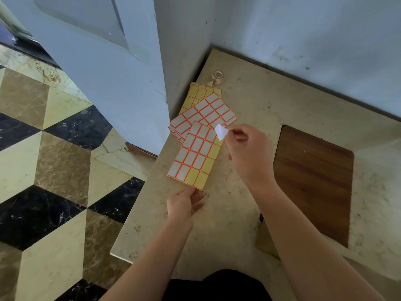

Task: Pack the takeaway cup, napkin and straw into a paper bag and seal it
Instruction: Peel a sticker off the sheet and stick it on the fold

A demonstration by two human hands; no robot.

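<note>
Nearest, the left hand point(184, 204) pinches the near end of a label sheet point(196, 156), its long axis running away. At its far right corner the right hand point(249, 153) pinches a peeling label point(221, 131). Bag, cup, napkin and straw are out of view.

Two bare forearms, no sleeves, left hand point(184, 205), right hand point(249, 153), black garment point(217, 285) at the lower edge

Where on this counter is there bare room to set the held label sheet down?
Bare beige marble counter lies between the loose label sheets and the dark wood inset panel, and nearer, between both forearms. The far-left corner is crowded: sheets and a small tape roll. The held orange-bordered sheet overhangs the counter's left edge.
</note>
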